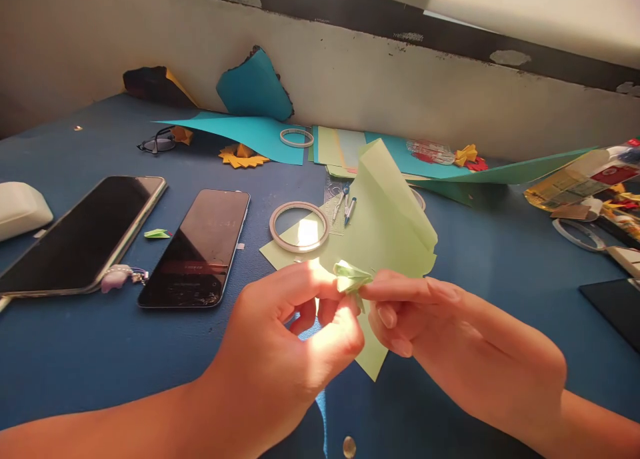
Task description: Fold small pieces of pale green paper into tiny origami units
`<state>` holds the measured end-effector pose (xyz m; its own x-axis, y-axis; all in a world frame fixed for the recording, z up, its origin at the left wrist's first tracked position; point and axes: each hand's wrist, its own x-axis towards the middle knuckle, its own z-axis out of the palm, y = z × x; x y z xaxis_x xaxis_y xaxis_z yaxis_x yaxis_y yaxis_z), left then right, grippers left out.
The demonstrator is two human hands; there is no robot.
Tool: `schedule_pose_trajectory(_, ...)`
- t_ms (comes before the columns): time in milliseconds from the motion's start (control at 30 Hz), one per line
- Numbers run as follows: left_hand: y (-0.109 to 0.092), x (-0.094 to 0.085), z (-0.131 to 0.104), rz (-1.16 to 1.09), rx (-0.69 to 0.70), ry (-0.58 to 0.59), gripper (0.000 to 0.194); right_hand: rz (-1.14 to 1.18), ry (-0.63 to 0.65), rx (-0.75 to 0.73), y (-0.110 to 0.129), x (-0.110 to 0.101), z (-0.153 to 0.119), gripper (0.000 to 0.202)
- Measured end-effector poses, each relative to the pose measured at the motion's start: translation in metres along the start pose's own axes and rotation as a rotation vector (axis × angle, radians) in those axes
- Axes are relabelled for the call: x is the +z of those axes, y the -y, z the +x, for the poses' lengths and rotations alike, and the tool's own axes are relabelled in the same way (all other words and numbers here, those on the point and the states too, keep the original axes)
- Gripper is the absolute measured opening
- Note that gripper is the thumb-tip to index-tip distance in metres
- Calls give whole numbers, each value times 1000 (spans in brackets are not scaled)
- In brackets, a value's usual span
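Note:
A small folded piece of light green paper (351,277) is pinched between the thumb and fingers of my left hand (295,336). From the right, my right hand (465,332) meets it with the index finger stretched along its edge and the other fingers curled below. Its exact grip is partly hidden. Behind and under both hands lies a larger light green sheet (385,226), creased and raised at its far corner. A roll of tape (274,227) rests on that sheet's left part. Beyond it are a compass (340,199) and a short blue-tipped pencil or pen (351,210).
Two phones (200,246) lie left, with a small green folded paper (157,234) between them. Blue sheets (240,132), a second tape roll (283,138), glasses (156,143) and a yellow paper flower (243,158) are along the wall. A bottle (575,182) lies at right.

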<state>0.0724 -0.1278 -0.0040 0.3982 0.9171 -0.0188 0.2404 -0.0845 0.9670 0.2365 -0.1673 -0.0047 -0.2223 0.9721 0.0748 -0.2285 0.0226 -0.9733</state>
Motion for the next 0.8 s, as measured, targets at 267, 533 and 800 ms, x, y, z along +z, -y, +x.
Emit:
schedule_pose_trajectory(267, 1, 1, -1, 53, 66, 33, 10, -4, -43, 25, -3, -3, 2, 40)
schedule_pose_trajectory(533, 2, 2, 0, 62, 99, 45, 11, 32, -84, 73, -4, -2, 0, 39)
schedule_pose_trajectory(800, -2, -1, 2, -12, -17, 43, 15, -141, -322, -79, -9, -16, 6, 25)
